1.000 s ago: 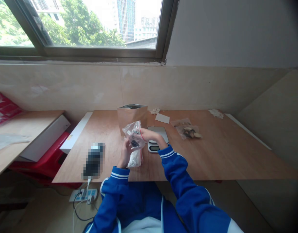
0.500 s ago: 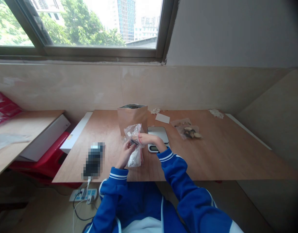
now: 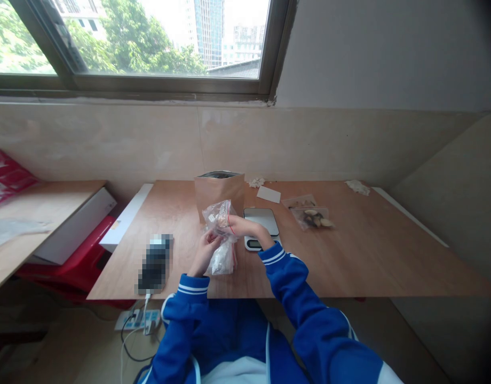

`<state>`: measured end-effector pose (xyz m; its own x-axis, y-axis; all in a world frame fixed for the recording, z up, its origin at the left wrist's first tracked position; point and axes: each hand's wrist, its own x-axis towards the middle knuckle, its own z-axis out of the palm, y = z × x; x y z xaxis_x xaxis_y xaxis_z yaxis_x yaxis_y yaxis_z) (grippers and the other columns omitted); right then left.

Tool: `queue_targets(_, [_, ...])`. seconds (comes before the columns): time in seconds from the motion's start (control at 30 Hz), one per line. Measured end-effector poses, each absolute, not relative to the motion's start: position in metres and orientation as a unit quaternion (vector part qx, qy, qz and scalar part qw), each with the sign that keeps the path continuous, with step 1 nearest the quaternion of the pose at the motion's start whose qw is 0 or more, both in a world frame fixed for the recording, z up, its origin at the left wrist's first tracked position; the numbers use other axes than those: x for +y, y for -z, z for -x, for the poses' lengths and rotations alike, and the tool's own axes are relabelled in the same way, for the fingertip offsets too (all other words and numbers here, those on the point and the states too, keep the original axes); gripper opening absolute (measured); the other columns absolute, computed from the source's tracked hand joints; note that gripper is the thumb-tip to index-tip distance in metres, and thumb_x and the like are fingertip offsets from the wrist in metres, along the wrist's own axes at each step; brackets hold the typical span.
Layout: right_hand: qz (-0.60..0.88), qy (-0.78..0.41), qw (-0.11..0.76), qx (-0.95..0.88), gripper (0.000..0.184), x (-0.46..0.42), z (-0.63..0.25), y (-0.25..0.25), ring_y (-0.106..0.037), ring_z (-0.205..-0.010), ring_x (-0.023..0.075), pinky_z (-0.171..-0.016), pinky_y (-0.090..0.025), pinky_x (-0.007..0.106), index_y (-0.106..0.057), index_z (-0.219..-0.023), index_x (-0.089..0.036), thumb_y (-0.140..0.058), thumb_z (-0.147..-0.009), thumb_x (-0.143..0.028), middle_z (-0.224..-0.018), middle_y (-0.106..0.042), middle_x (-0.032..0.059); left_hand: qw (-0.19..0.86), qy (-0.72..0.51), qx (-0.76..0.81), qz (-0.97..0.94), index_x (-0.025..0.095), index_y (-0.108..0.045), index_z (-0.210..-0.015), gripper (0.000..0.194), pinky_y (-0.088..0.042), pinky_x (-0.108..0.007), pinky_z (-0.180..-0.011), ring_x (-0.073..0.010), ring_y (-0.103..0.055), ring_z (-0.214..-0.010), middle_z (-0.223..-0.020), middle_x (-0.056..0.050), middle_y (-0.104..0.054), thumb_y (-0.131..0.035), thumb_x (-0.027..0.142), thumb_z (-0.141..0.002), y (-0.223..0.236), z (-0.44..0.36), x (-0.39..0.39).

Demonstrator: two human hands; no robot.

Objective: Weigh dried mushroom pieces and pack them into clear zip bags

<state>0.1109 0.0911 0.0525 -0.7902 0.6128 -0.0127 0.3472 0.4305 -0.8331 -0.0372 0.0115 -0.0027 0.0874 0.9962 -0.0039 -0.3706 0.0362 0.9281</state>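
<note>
My left hand (image 3: pixel 204 252) is closed, thumb and fingers pinching the lower left side of a clear zip bag (image 3: pixel 212 214) with a red strip at its mouth. My right hand (image 3: pixel 245 226) reaches through that mouth from the right. Its fingers are inside the bag, blurred by the plastic, and whether they grip anything does not show. Beneath both hands, more clear zip bags (image 3: pixel 221 261) lie on the table. Just behind them stands a brown paper pouch (image 3: pixel 220 191), upright with its top open. A digital kitchen scale (image 3: pixel 261 217) sits under and beyond my right wrist.
Right of the scale lie clear bags (image 3: pixel 311 218) holding dried slices. A white card (image 3: pixel 268 194) and crumpled white scraps (image 3: pixel 256 183) are at the back. On the left, a blurred-out phone-like device (image 3: pixel 154 264) has a cable running down to a power strip (image 3: pixel 137 320).
My right fingers have shifted slightly inside the bag, and the bag's top has tipped a little up and to the left. My left hand keeps its pinch, moving slightly left.
</note>
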Motion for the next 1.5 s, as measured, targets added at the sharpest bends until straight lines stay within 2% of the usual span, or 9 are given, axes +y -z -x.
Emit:
queue_targets(0.13, [0.348,-0.421,0.213,-0.810,0.027,0.092,-0.117,-0.071,-0.048,-0.075,0.0134,-0.066,-0.040,0.024,-0.044,-0.085,-0.018,-0.056,-0.086,-0.042,-0.085,-0.054,0.0003,0.626,-0.582,0.395,-0.336,0.013,-0.066,-0.101,0.038,-0.045,-0.037,-0.093,-0.0225,-0.066,-0.096,-0.100,-0.008,-0.072,-0.077,0.026,-0.067,0.004,0.047,0.012])
queue_targets(0.3, [0.329,-0.383,0.278,-0.817,0.029,0.107,-0.118,-0.116,-0.045,-0.071,0.0124,-0.065,-0.040,0.024,-0.043,-0.085,-0.020,-0.049,-0.090,-0.048,-0.080,-0.050,-0.0013,0.620,-0.589,0.444,-0.269,0.012,-0.067,-0.090,0.027,-0.048,-0.033,-0.088,-0.0194,-0.067,-0.087,-0.088,-0.007,-0.071,-0.072,0.018,-0.064,0.014,0.059,0.009])
queue_targets(0.43, [0.396,-0.215,0.398,-0.799,0.017,0.146,-0.099,-0.154,-0.051,-0.087,0.0167,-0.080,-0.043,0.028,-0.044,-0.097,-0.019,-0.047,-0.092,-0.035,-0.094,-0.055,0.0046,0.624,-0.573,0.463,-0.263,0.012,-0.067,-0.086,0.022,-0.051,-0.032,-0.082,-0.0183,-0.067,-0.080,-0.082,-0.006,-0.071,-0.069,0.015,-0.064,0.016,0.059,0.005])
queue_targets(0.5, [0.425,-0.131,0.420,-0.791,0.015,0.169,-0.083,-0.165,-0.050,-0.098,0.0195,-0.089,-0.041,0.032,-0.044,-0.103,-0.017,-0.048,-0.090,-0.024,-0.105,-0.054,0.0090,0.624,-0.571,0.466,-0.259,0.012,-0.065,-0.084,0.021,-0.051,-0.033,-0.081,-0.0186,-0.068,-0.080,-0.084,-0.006,-0.071,-0.068,0.015,-0.064,0.016,0.058,0.004])
queue_targets(0.67, [0.455,-0.038,0.330,-0.826,0.022,0.199,-0.054,-0.158,-0.049,-0.105,0.0249,-0.096,-0.038,0.040,-0.047,-0.106,-0.009,-0.046,-0.083,-0.007,-0.113,-0.055,0.0172,0.621,-0.569,0.477,-0.252,0.012,-0.065,-0.094,0.028,-0.052,-0.033,-0.082,-0.0186,-0.068,-0.080,-0.092,-0.009,-0.073,-0.068,0.016,-0.066,0.016,0.059,0.004])
queue_targets(0.83, [0.462,-0.016,0.262,-0.847,0.022,0.193,-0.053,-0.137,-0.050,-0.102,0.0267,-0.094,-0.038,0.041,-0.049,-0.106,-0.008,-0.043,-0.085,-0.008,-0.113,-0.056,0.0196,0.624,-0.558,0.488,-0.247,0.011,-0.064,-0.110,0.041,-0.051,-0.035,-0.086,-0.0194,-0.069,-0.085,-0.102,-0.011,-0.073,-0.066,0.014,-0.069,0.017,0.064,0.003])
queue_targets(1.17, [0.399,-0.082,0.373,-0.834,0.018,0.189,-0.072,-0.145,-0.051,-0.097,0.0214,-0.089,-0.041,0.034,-0.045,-0.103,-0.015,-0.046,-0.084,-0.016,-0.108,-0.057,0.0124,0.633,-0.554,0.481,-0.248,0.013,-0.063,-0.114,0.045,-0.051,-0.035,-0.086,-0.0193,-0.069,-0.084,-0.099,-0.010,-0.073,-0.066,0.013,-0.069,0.026,0.064,0.004])
queue_targets(1.37, [0.443,-0.085,0.241,-0.859,0.016,0.175,-0.083,-0.145,-0.056,-0.096,0.0223,-0.085,-0.042,0.032,-0.049,-0.097,-0.014,-0.044,-0.082,-0.008,-0.106,-0.062,0.0148,0.635,-0.546,0.491,-0.241,0.015,-0.061,-0.116,0.047,-0.051,-0.034,-0.083,-0.0187,-0.069,-0.082,-0.104,-0.011,-0.072,-0.067,0.014,-0.070,0.029,0.062,0.005])
queue_targets(1.5, [0.517,-0.134,0.169,-0.828,0.017,0.167,-0.085,-0.157,-0.062,-0.097,0.0259,-0.078,-0.044,0.032,-0.049,-0.105,-0.015,-0.048,-0.088,-0.018,-0.107,-0.065,0.0169,0.632,-0.551,0.488,-0.242,0.014,-0.060,-0.114,0.047,-0.050,-0.036,-0.085,-0.0200,-0.069,-0.082,-0.099,-0.011,-0.072,-0.068,0.017,-0.068,0.032,0.063,0.006])
